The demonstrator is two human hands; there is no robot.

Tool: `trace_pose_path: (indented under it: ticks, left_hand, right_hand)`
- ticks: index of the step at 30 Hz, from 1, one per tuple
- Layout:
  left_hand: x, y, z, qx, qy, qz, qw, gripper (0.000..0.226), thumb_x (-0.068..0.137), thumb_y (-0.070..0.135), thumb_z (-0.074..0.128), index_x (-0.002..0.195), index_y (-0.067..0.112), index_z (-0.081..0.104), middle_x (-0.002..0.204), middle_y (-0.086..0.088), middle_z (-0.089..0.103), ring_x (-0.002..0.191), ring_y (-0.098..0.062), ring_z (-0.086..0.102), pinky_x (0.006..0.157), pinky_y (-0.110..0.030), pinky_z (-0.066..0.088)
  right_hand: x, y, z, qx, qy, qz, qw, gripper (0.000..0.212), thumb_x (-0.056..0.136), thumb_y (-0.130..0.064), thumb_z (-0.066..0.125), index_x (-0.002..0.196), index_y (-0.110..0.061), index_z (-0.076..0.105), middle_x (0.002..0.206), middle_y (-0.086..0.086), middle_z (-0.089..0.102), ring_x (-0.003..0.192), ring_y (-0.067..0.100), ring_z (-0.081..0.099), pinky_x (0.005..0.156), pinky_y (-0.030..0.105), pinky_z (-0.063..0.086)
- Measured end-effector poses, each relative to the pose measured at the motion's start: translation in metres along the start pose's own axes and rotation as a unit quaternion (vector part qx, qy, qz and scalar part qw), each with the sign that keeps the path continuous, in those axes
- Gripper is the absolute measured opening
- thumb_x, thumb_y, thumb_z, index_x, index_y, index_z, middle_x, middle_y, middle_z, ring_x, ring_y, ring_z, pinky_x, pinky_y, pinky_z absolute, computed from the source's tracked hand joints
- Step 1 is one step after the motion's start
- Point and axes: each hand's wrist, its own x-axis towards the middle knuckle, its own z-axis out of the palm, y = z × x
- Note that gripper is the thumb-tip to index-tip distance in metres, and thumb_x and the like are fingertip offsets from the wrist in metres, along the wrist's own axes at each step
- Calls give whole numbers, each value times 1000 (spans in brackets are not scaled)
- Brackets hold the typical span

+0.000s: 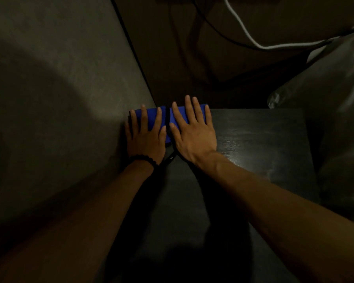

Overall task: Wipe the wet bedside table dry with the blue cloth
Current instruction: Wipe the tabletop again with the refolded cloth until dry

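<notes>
here both hands' fingers [144, 117] lie flat, splayed on the blue cloth [181, 117].

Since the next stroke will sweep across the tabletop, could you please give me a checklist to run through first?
1. Both hands flat on the folded blue cloth: ok, left hand and right hand press it.
2. Cloth at the far left corner of the dark bedside table: ok.
3. Wet sheen remaining to the right: not ok.
4. Black cord between the hands: not ok, under the cloth's path.
5. Cloth dryness: cannot tell.
</notes>
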Motion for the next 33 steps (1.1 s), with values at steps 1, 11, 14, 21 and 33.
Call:
trace_pose_path:
  ticks: [1,11,14,21,33]
  left_hand:
    - [0,0,0,-5,-3,-2,1000,59,95,52,11,150,36,4,160,-9,1,144,-37,-3,115,-52,1]
    - [1,0,9,9,-1,-4,1000,61,93,55,10,150,36,-2,159,-9,1,144,-37,-3,113,-49,0]
    - [0,2,8,20,-3,-6,1000,62,92,54,9,150,35,-2,159,-10,1,144,-37,-3,113,-49,-1]
    - [-1,3,2,2,-15,14,1000,60,96,50,18,151,32,3,159,-11,2,144,-38,-4,114,-51,-1]
    - [-5,6,-9,-1,-33,35,999,58,99,47,21,152,30,6,159,-12,0,144,-37,-7,114,-50,-3]
  right_hand:
    - [0,0,0,1,1,3,1000,66,104,-56,4,163,-27,3,170,16,2,157,29,-7,126,54,-1]
    - [-11,29,-2,-5,4,-4,1000,66,105,-57,8,163,-28,4,170,14,4,157,27,-5,126,51,-2]
    - [-15,40,-5,-11,2,5,1000,65,104,-57,7,163,-29,3,171,13,3,157,27,-6,126,49,-5]
    - [-29,83,-10,-26,1,23,999,66,104,-60,7,163,-31,2,171,12,3,157,27,-7,126,49,-3]
    - [-48,135,-20,-34,2,57,998,66,104,-60,5,163,-31,5,170,13,5,157,27,-5,127,51,1]
